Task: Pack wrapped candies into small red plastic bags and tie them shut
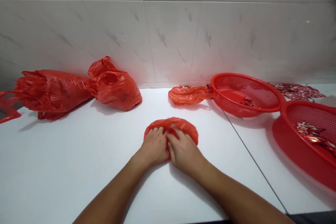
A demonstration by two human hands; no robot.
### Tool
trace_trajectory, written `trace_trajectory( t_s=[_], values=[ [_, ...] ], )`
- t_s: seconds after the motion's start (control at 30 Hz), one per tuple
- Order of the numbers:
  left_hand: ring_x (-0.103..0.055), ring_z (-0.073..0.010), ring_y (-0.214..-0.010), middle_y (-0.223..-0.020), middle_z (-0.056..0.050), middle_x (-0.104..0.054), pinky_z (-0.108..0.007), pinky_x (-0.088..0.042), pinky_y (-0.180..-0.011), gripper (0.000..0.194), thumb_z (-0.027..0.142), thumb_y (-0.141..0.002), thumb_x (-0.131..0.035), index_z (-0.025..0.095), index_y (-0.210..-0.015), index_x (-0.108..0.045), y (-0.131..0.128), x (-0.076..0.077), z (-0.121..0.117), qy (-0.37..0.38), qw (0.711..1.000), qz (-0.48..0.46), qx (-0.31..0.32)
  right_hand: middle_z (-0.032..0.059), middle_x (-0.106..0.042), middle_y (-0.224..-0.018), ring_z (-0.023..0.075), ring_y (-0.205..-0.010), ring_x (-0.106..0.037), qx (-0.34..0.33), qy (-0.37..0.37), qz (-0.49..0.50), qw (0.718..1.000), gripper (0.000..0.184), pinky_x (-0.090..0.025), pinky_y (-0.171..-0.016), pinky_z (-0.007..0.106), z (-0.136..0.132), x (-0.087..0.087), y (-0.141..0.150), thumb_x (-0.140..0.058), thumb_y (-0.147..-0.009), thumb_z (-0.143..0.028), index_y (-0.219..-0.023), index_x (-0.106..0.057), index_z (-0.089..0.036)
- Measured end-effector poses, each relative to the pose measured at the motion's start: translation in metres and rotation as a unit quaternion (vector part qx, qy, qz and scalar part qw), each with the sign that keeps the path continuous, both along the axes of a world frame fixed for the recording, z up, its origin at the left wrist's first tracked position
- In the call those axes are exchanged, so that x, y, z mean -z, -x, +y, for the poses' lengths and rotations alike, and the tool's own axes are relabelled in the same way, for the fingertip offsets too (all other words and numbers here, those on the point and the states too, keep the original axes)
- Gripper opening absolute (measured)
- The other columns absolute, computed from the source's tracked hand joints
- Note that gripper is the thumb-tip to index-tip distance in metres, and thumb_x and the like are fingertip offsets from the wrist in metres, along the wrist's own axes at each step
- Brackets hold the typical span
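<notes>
A small red plastic bag (187, 126) lies crumpled on the white tabletop in front of me, with both hands at its near side. My left hand (154, 145) is closed on the bag, its fingers curled into the plastic and their tips hidden. Close beside it, my right hand (183, 147) also grips the bag, thumb and fingers bent over its middle. What the bag holds, if anything, cannot be seen.
Two filled red plastic bags, one long (60, 91) and one rounder (118, 91), lie at the back left. A flattened red bag (187, 95) touches a red mesh basket (246, 77). A nearer red basket (291, 154) holds shiny wrapped pieces. A tiled wall (173, 42) stands behind.
</notes>
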State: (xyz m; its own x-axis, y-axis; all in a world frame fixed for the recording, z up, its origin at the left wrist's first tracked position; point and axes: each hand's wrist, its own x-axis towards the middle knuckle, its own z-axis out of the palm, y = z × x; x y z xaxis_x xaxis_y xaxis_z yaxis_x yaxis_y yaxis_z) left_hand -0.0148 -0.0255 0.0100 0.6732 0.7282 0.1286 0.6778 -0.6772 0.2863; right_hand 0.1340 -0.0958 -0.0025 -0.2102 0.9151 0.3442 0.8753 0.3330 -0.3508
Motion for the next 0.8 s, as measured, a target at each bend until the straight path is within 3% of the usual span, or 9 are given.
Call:
trace_trajectory(
  t_s=[0.07, 0.13, 0.2, 0.33, 0.5, 0.6, 0.67, 0.73, 0.8],
  values=[
    [-0.066, -0.0373, -0.11, -0.114, -0.016, -0.071, -0.052, -0.054, -0.097, 0.032, 0.03, -0.078, -0.07, 0.017, -0.107, -0.072, -0.001, -0.002, -0.004, -0.018, 0.999, 0.026, 0.011, 0.0218, -0.067, -0.125, 0.0332, -0.115, -0.063, 0.08, 0.06, -0.045, 0.994, 0.038, -0.05, -0.098, 0.045, 0.014, -0.002, -0.019, -0.049, -0.095, -0.012, -0.128, -0.067, -0.011],
    [-0.066, -0.0366, -0.115, -0.122, -0.015, -0.071, -0.049, -0.055, -0.097, 0.041, 0.038, -0.078, -0.072, 0.02, -0.115, -0.07, 0.0, -0.003, -0.005, -0.013, 0.999, 0.041, 0.019, 0.0212, -0.07, -0.115, 0.0336, -0.108, -0.066, 0.148, 0.119, -0.07, 0.979, 0.032, -0.051, -0.094, 0.043, 0.023, -0.004, -0.041, -0.053, -0.097, -0.016, -0.124, -0.068, -0.011],
    [-0.069, -0.0362, -0.109, -0.117, -0.012, -0.074, -0.048, -0.057, -0.091, 0.043, 0.045, -0.076, -0.076, 0.023, -0.113, -0.07, 0.003, -0.005, -0.003, -0.002, 0.999, 0.053, 0.01, 0.0185, -0.071, -0.105, 0.0329, -0.1, -0.068, 0.189, 0.164, -0.075, 0.965, 0.024, -0.051, -0.088, 0.041, 0.028, -0.006, -0.062, -0.063, -0.094, -0.024, -0.114, -0.07, -0.012],
    [-0.072, -0.038, -0.103, -0.113, -0.012, -0.076, -0.049, -0.058, -0.086, 0.043, 0.046, -0.073, -0.08, 0.024, -0.108, -0.074, 0.015, -0.009, 0.008, -0.002, 0.995, 0.097, -0.028, 0.0124, -0.071, -0.105, 0.0301, -0.096, -0.067, 0.196, 0.221, -0.035, 0.955, 0.039, -0.051, -0.075, 0.036, 0.026, -0.01, -0.089, -0.084, -0.074, -0.035, -0.105, -0.068, -0.019],
    [-0.067, -0.0354, -0.125, -0.144, -0.008, -0.068, -0.047, -0.056, -0.099, 0.059, 0.043, -0.083, -0.076, 0.026, -0.138, -0.064, 0.024, -0.013, 0.016, -0.02, 0.997, 0.07, -0.008, 0.0063, -0.072, -0.104, 0.027, -0.095, -0.066, 0.162, 0.245, -0.019, 0.956, 0.052, -0.049, -0.072, 0.033, 0.023, -0.009, -0.098, -0.088, -0.064, -0.036, -0.11, -0.066, -0.022],
    [-0.069, -0.029, -0.123, -0.142, -0.003, -0.07, -0.043, -0.056, -0.099, 0.039, 0.042, -0.102, -0.053, 0.031, -0.137, -0.065, 0.022, -0.011, 0.016, -0.017, 0.999, 0.047, -0.008, 0.0087, -0.073, -0.108, 0.0281, -0.094, -0.067, 0.17, 0.242, -0.018, 0.955, 0.052, -0.048, -0.074, 0.035, 0.023, -0.01, -0.098, -0.085, -0.072, -0.051, -0.111, -0.067, -0.021],
    [-0.073, -0.028, -0.114, -0.134, -0.002, -0.074, -0.042, -0.057, -0.094, 0.037, 0.043, -0.107, -0.043, 0.032, -0.128, -0.071, 0.019, -0.008, 0.016, -0.002, 0.998, 0.056, -0.022, 0.0107, -0.073, -0.108, 0.0287, -0.095, -0.068, 0.184, 0.237, -0.008, 0.954, 0.047, -0.048, -0.076, 0.036, 0.023, -0.012, -0.096, -0.067, -0.089, -0.064, -0.108, -0.067, -0.021],
    [-0.074, -0.0298, -0.11, -0.131, -0.004, -0.075, -0.042, -0.057, -0.091, 0.034, 0.045, -0.102, -0.053, 0.031, -0.126, -0.073, 0.017, -0.006, 0.016, 0.007, 0.997, 0.071, -0.033, 0.0115, -0.073, -0.106, 0.0283, -0.095, -0.069, 0.197, 0.235, -0.01, 0.952, 0.047, -0.048, -0.077, 0.036, 0.022, -0.014, -0.093, -0.043, -0.104, -0.061, -0.106, -0.067, -0.021],
    [-0.073, -0.0325, -0.112, -0.135, -0.006, -0.073, -0.043, -0.057, -0.093, 0.045, 0.044, -0.089, -0.07, 0.03, -0.132, -0.071, 0.016, -0.005, 0.016, 0.012, 0.997, 0.072, -0.036, 0.0126, -0.073, -0.107, 0.0293, -0.097, -0.069, 0.192, 0.239, -0.036, 0.951, 0.038, -0.048, -0.079, 0.037, 0.021, -0.015, -0.09, -0.048, -0.103, -0.053, -0.107, -0.066, -0.02]
  ],
)
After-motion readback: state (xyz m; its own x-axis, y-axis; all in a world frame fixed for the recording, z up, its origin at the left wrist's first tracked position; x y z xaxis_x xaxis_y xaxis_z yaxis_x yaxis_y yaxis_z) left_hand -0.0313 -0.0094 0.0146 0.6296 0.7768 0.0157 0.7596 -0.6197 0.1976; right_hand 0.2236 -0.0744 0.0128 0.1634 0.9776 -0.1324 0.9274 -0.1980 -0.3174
